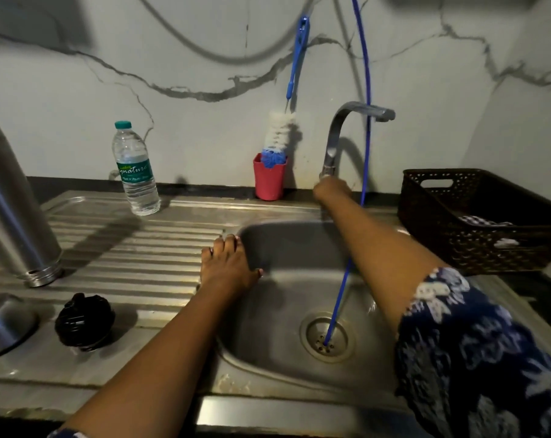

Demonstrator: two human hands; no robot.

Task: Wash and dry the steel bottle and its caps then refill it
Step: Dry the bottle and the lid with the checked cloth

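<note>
The only readable lettering was on the green label wrapped around the clear plastic water bottle, which stood near the back edge of the steel drainboard. Large white script across the label read "gnature"; its opening letters curved out of view around the bottle's side. A small word above that script and a thin line of script beneath it were too blurred to make out.

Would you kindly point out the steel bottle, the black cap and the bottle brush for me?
steel bottle (13, 203): head view, middle of its body.
black cap (84, 320): head view, middle of its ribbed side.
bottle brush (280, 131): head view, white bristles above the red cup (269, 181).
</note>
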